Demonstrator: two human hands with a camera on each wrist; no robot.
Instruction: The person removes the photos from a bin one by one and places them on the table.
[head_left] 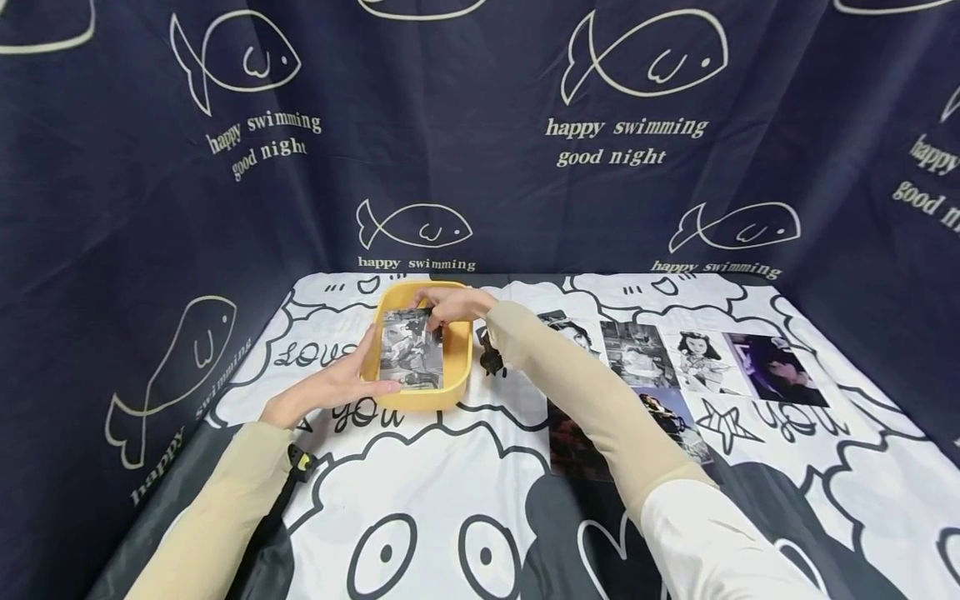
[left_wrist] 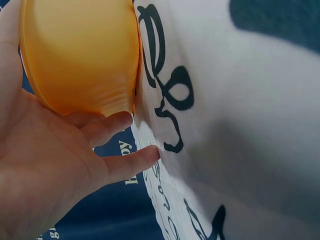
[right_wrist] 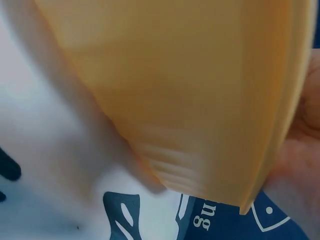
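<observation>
A yellow plastic basin (head_left: 422, 402) stands on the patterned cloth, a black-and-white photo card (head_left: 408, 358) in it. My left hand (head_left: 337, 385) grips the basin's left side, thumb over the rim near the card's lower edge. In the left wrist view, the fingers of the left hand (left_wrist: 55, 155) lie along the outside of the basin wall (left_wrist: 85, 55). My right hand (head_left: 457, 304) reaches over the far right rim and pinches the card near its upper right corner. In the right wrist view, the basin wall (right_wrist: 200, 100) hides most of the right hand (right_wrist: 300, 165).
Several photo cards lie in rows to the right, among them a purple one (head_left: 780, 371) and a black-and-white portrait (head_left: 703, 362); my right forearm covers part of them. A small dark object (head_left: 491, 358) lies just right of the basin. Dark fish-print curtains (head_left: 480, 125) surround the table.
</observation>
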